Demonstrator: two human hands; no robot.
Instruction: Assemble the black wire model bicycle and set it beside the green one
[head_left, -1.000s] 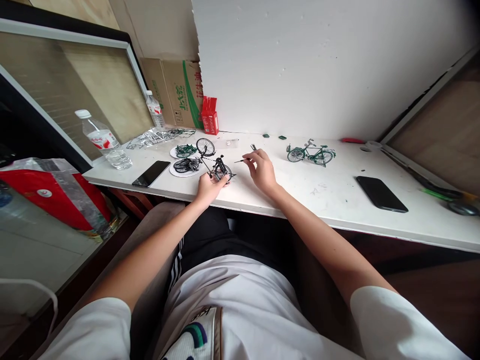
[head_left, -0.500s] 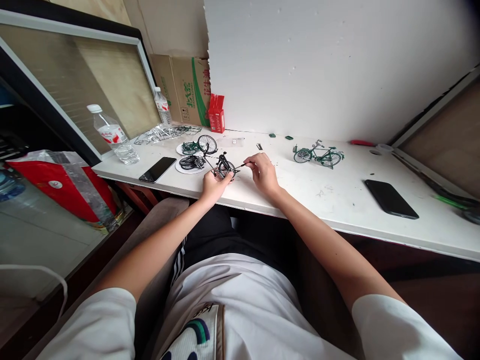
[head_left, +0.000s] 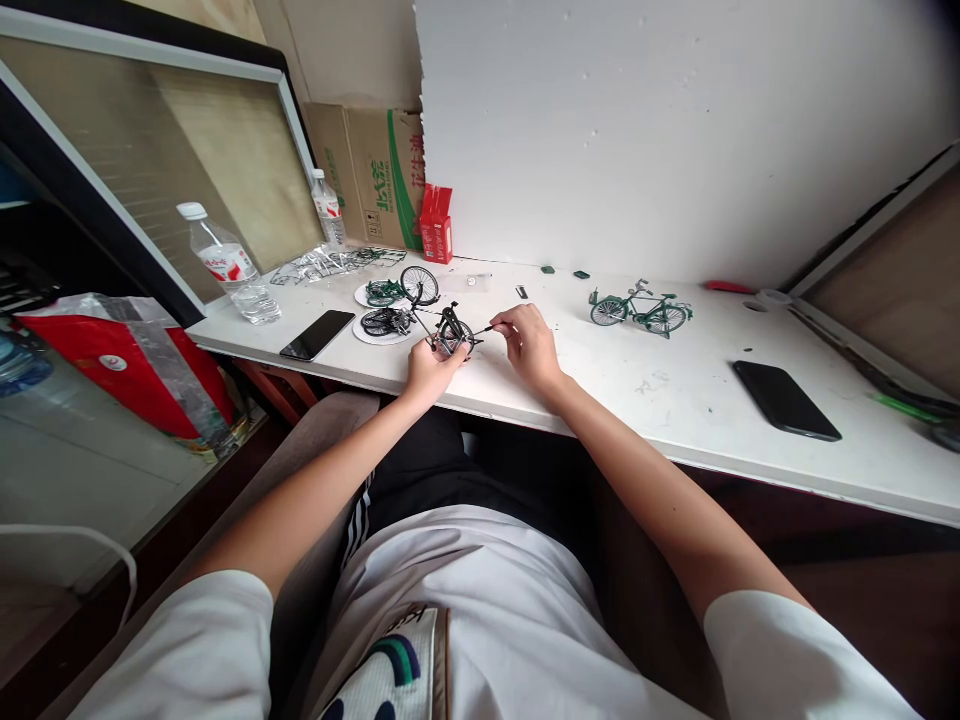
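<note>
A black model bicycle [head_left: 452,327] is gripped by its rear part in my left hand [head_left: 433,370], just above the table's front edge. Its front wheel [head_left: 419,286] points away to the upper left. My right hand [head_left: 527,340] pinches a thin dark tool [head_left: 486,330] that looks like a small screwdriver. The tool's tip reaches the bicycle's rear wheel area; whether it touches is too small to tell. Behind the bicycle, black bicycle parts [head_left: 385,321] lie on a white round plate [head_left: 379,340]. Green parts [head_left: 383,292] rest on another plate farther back.
A finished-looking green model bicycle [head_left: 641,309] stands on the white table [head_left: 600,385] to the right. Phones lie at left [head_left: 317,335] and right [head_left: 786,400]. A water bottle [head_left: 229,262], a red box [head_left: 436,225] and a carton [head_left: 366,175] stand at the left and back.
Both hands hold nearly the same pose on the bicycle and tool. The whole view has shifted slightly.
</note>
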